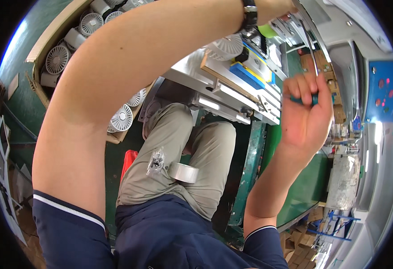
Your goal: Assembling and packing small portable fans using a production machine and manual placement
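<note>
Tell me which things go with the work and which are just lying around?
Seem to go with the work:
teal-handled tool, gripped in the right hand
white fan, near the blue-and-yellow block
other fans, probably, in the cardboard box

Seem to be just lying around:
tape roll, on the lap
clear plastic packet, there too

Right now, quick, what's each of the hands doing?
Left hand: cut off by the upper edge, so open or closed can't be told.
Right hand: closed, fingers curled around a teal handle.
</note>
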`<state>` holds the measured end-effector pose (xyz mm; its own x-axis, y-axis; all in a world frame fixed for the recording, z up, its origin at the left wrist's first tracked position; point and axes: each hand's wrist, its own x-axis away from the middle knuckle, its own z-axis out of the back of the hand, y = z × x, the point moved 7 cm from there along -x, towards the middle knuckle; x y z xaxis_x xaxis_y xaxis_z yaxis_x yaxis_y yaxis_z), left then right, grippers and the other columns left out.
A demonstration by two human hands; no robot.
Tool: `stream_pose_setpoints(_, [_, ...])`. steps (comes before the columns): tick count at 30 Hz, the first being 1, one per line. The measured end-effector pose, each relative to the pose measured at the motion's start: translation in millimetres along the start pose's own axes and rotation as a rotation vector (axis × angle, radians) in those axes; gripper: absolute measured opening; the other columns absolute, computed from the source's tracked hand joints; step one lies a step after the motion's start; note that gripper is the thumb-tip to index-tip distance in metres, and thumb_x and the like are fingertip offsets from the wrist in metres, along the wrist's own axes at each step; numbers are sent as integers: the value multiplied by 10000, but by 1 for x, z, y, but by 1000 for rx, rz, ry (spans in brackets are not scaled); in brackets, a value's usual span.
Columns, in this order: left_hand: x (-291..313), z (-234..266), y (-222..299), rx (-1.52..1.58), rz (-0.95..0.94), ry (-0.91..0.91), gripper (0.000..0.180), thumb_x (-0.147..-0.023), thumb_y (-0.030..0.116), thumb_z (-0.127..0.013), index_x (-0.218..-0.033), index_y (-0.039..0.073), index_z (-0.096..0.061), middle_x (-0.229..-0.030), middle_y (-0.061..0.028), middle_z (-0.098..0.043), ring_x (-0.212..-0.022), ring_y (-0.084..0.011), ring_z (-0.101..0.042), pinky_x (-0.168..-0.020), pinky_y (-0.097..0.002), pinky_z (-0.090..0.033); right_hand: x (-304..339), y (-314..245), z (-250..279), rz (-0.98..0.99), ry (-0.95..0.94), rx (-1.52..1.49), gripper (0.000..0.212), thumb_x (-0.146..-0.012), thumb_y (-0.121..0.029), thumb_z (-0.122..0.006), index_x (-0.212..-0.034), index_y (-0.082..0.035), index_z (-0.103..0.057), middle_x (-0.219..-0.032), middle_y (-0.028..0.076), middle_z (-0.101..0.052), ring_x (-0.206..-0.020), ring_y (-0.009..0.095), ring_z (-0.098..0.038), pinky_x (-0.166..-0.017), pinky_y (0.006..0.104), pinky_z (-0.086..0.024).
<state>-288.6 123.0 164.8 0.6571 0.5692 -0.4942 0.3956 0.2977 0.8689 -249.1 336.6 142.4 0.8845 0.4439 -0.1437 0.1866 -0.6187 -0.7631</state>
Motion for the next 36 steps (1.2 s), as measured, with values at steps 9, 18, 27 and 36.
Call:
stream_pose_setpoints(9, [17, 10, 13, -21, 7, 76, 214, -854, 137, -680, -820, -52, -772, -805, -201, -754, -736, -344, -709, -744, -402, -569, 1, 3, -33, -68, -328, 235, 164, -1029, -57, -600, -1154, 44, -630, -645, -34, -411, -543, 80, -341, -575, 269, -329])
stream_pose_setpoints(18, [14, 6, 14, -71, 8, 111, 201, -842, 110, -651, -827, -49, -772, -853, -239, -769, -800, -415, -732, -793, -442, -581, -5, -24, -19, 105, -187, 999, 233, -968, -135, -672, -1100, 55, -698, -558, -18, -472, -466, 59, -316, -477, 210, -225])
stream_pose_setpoints(27, [27, -1, 62, -503, 317, 279, 227, -867, 135, -637, -853, -50, -768, -908, -262, -772, -846, -449, -738, -812, -463, -588, -3, -22, -21, 106, -237, 883, 366, -1006, -156, -698, -1299, 63, -674, -588, -61, -413, -485, 27, -310, -507, 192, -233])
stream_pose_setpoints(36, [11, 9, 18, -158, 8, 143, 223, -868, 127, -634, -865, -53, -764, -920, -281, -768, -877, -461, -743, -817, -473, -597, -1, -17, -16, 158, -227, 846, 365, -1007, -165, -707, -1289, 66, -692, -582, -61, -432, -493, 22, -335, -523, 184, -254])
